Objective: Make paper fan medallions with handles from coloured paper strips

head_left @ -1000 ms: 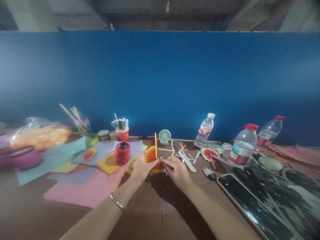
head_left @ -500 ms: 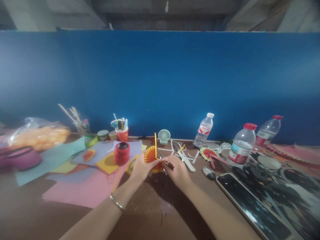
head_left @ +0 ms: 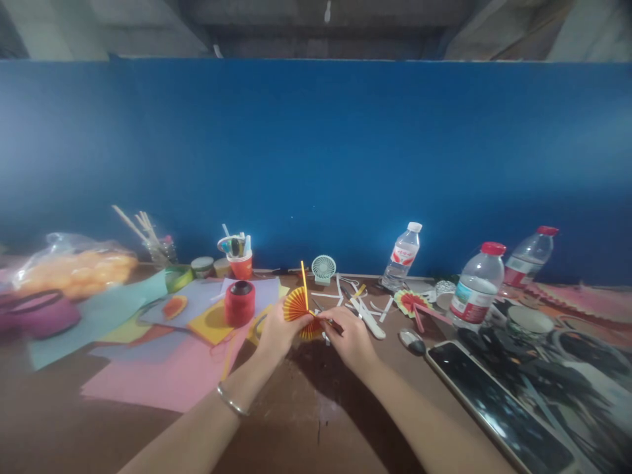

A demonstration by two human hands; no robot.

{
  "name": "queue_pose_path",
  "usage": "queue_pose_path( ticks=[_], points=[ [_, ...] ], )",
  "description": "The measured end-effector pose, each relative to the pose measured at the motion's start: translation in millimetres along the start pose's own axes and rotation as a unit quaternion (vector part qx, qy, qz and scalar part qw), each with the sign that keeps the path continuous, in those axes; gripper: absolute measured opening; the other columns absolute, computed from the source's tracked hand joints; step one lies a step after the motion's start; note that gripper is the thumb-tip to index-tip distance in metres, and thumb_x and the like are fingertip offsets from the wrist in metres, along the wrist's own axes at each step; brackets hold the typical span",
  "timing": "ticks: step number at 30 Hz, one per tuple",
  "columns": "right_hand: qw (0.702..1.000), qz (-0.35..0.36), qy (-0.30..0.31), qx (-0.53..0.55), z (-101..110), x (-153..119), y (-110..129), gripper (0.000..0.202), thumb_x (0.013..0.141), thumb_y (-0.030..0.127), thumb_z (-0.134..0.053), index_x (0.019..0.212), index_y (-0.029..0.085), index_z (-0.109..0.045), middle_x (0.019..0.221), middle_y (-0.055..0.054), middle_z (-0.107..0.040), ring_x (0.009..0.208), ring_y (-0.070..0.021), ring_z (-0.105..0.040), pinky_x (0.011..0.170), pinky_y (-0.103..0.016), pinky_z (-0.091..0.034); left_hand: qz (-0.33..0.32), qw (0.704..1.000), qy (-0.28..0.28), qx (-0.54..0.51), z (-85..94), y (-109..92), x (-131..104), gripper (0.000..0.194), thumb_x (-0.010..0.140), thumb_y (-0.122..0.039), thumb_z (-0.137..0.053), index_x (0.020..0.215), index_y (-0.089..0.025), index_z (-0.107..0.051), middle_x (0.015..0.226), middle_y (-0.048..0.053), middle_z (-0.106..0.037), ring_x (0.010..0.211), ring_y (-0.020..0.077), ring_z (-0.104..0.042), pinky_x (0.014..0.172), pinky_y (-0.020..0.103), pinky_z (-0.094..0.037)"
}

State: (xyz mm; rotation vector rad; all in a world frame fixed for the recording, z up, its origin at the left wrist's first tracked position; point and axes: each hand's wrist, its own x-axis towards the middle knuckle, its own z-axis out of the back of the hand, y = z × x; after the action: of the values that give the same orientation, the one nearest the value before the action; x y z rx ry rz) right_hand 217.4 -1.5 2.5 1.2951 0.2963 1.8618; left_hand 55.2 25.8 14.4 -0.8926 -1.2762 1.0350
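A pleated yellow-and-red paper fan [head_left: 295, 305] is spread between my hands above the table. My left hand [head_left: 278, 332] is closed on its left side, thumb near the centre. A narrow yellow strip [head_left: 304, 280] rises upright from the fan's middle. From the right, my right hand [head_left: 349, 334] pinches the fan's edge close to that centre. Something dark and slender [head_left: 336, 326] lies under the right fingers; its kind is unclear. The lower pleats are partly hidden by the fingers. Behind the right hand lie a white-handled knife [head_left: 371, 322] and white paper strips [head_left: 326, 295].
At left are coloured paper sheets [head_left: 148, 375], a red thread spool [head_left: 239, 304] and a cup of tools [head_left: 241, 266]. A small fan [head_left: 324, 268] stands at the back. To the right are water bottles [head_left: 476, 286], a rosette [head_left: 411, 303] and a phone [head_left: 494, 401].
The upright yellow strip now leans slightly left, and the fan's pleats have shifted a little. The dark slender thing shows less under my right fingers. Both hands stay in nearly the same place.
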Motion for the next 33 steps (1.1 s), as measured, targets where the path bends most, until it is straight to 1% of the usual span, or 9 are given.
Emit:
queue_pose_path(
  ticks=[5,9,14,18,21,25,30,33],
  points=[
    [1.0,0.002,-0.007,0.009,0.1,0.1,1.8,0.017,0.081,0.017,-0.05,0.089,0.02,-0.064,0.084,-0.005,-0.063,0.082,-0.0182,-0.057,0.074,-0.03,-0.046,-0.004,1.0,0.005,-0.014,-0.1,1.0,-0.2,0.04,0.057,-0.033,-0.071,0.09,-0.013,-0.059,0.079,0.005,-0.067,0.071,0.0192,-0.061,0.066,0.029,-0.046],
    [1.0,0.01,-0.014,0.016,-0.6,0.1,3.2,0.017,0.082,0.019,-0.049,0.089,0.021,-0.065,0.082,-0.006,-0.064,0.08,-0.0182,-0.058,0.073,-0.031,-0.047,0.0,1.0,0.002,-0.007,0.2,2.2,0.1,0.041,0.058,-0.033,-0.072,0.091,-0.013,-0.059,0.08,0.005,-0.067,0.072,0.019,-0.061,0.066,0.028,-0.047],
    [1.0,0.008,-0.011,0.019,-0.3,-0.2,5.2,0.018,0.083,0.02,-0.048,0.091,0.021,-0.065,0.083,-0.006,-0.063,0.081,-0.018,-0.057,0.074,-0.031,-0.047,0.021,0.999,0.014,-0.031,-1.3,-2.3,-1.1,0.035,0.058,-0.033,-0.071,0.085,-0.013,-0.062,0.078,0.006,-0.067,0.071,0.0199,-0.061,0.065,0.029,-0.048],
    [1.0,0.0,-0.007,0.02,1.2,0.1,8.0,0.016,0.08,0.023,-0.053,0.091,0.021,-0.064,0.084,-0.006,-0.064,0.081,-0.0193,-0.057,0.075,-0.033,-0.047,0.041,0.997,0.005,-0.061,-2.8,-3.5,-1.8,0.032,0.057,-0.032,-0.072,0.08,-0.012,-0.064,0.075,0.006,-0.068,0.07,0.0206,-0.061,0.064,0.029,-0.048],
    [1.0,-0.014,0.0,0.024,2.1,0.3,9.4,0.015,0.077,0.025,-0.058,0.09,0.02,-0.064,0.085,-0.006,-0.064,0.083,-0.0198,-0.058,0.074,-0.032,-0.047,0.04,0.998,0.007,-0.056,-2.5,-1.3,-1.1,0.032,0.057,-0.031,-0.072,0.081,-0.011,-0.064,0.075,0.007,-0.068,0.07,0.0209,-0.062,0.063,0.029,-0.048],
    [1.0,-0.018,0.003,0.022,2.4,0.3,9.4,0.019,0.074,0.028,-0.062,0.091,0.02,-0.064,0.086,-0.006,-0.063,0.083,-0.0197,-0.058,0.076,-0.032,-0.046,0.041,0.998,0.018,-0.053,-1.6,0.8,-0.6,0.031,0.058,-0.032,-0.071,0.081,-0.011,-0.064,0.075,0.007,-0.068,0.069,0.0201,-0.062,0.06,0.027,-0.047],
    [1.0,-0.012,0.003,0.013,0.9,-1.8,8.0,0.02,0.075,0.029,-0.061,0.093,0.019,-0.062,0.088,-0.006,-0.064,0.083,-0.0199,-0.058,0.074,-0.032,-0.047,0.062,0.993,0.007,-0.098,-3.4,0.4,-2.4,0.031,0.058,-0.03,-0.072,0.08,-0.01,-0.063,0.073,0.006,-0.067,0.065,0.018,-0.061,0.058,0.026,-0.046],
    [1.0,-0.015,-0.006,0.001,-0.6,-4.1,6.7,0.02,0.076,0.03,-0.06,0.092,0.019,-0.062,0.087,-0.006,-0.065,0.079,-0.0195,-0.059,0.071,-0.031,-0.048,0.07,0.987,-0.014,-0.144,-5.1,-0.8,-3.0,0.029,0.057,-0.027,-0.073,0.078,-0.011,-0.061,0.069,0.003,-0.065,0.062,0.0151,-0.059,0.058,0.025,-0.046]
  ],
)
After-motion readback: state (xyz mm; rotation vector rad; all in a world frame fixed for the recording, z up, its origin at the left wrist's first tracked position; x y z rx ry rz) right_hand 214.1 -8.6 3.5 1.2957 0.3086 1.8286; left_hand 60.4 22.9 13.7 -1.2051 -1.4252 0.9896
